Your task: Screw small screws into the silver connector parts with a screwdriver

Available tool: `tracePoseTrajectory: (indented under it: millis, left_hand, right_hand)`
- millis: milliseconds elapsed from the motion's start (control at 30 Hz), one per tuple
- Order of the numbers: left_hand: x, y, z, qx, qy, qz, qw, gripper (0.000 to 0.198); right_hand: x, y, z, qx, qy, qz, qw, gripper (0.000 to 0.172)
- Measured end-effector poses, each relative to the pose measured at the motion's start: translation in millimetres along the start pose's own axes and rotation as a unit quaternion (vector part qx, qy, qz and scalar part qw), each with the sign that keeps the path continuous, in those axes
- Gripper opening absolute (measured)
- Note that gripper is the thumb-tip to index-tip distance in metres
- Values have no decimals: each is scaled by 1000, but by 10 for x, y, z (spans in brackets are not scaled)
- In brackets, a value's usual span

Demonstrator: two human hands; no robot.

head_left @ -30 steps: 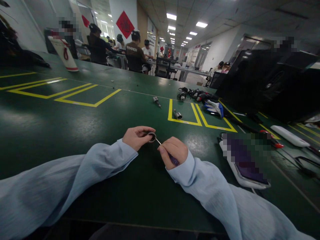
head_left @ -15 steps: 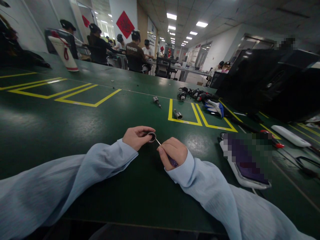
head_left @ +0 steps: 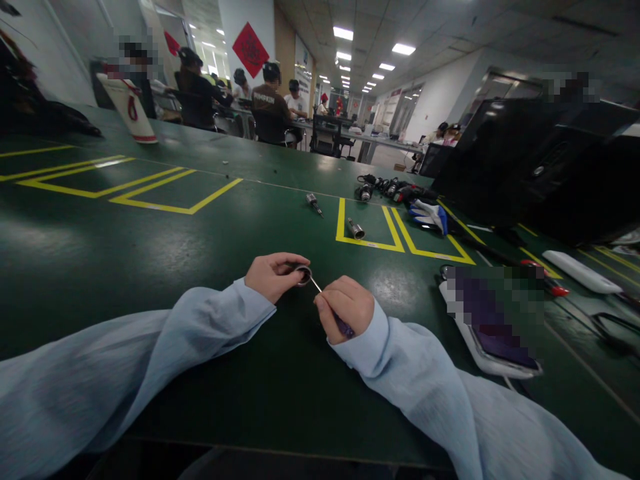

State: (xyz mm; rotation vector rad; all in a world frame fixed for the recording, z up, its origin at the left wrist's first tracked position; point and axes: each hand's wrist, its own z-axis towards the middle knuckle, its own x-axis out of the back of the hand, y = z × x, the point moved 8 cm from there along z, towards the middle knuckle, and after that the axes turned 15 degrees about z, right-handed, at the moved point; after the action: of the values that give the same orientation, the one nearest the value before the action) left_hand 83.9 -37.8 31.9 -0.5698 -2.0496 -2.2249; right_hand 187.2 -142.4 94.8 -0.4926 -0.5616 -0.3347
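two bare hands meet over a dark green table (head_left: 200,387), each coming out of a light blue sleeve. the left hand (head_left: 273,277) has its thumb and fingers clamped on a hollow round metal part (head_left: 308,270), whose open mouth faces the right hand (head_left: 350,308). that hand's fingers are closed together around a thin screwdriver (head_left: 316,285) with a purple handle, its bare shaft slanting up to the near rim of the part; the tip is too small to tell for certain whether it touches the rim or sits just inside. both things are held above the tabletop, near the middle of the view. beyond the hands, a cup-shaped metal piece (head_left: 357,230) lies on its side within a yellow tape outline (head_left: 370,245), and a metal piece with a pointed tip (head_left: 313,202) lies to its left, outside the tape. farther right are a white and blue glove (head_left: 431,217) and, near the right sleeve, a device in a white case (head_left: 467,343), its screen blurred out.
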Motion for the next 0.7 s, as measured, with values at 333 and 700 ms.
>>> tracePoseTrajectory:
  millis: [333,700]
  left_hand:
    - [2,5,6,-13,7,-8,1000,25]
    - [-3,15,-7,-15,4,-21,1000,26]
  right_hand:
    - [-1,151,-56,-35,51,55,997,21]
    - [32,88,-61,1,65,43,997,18]
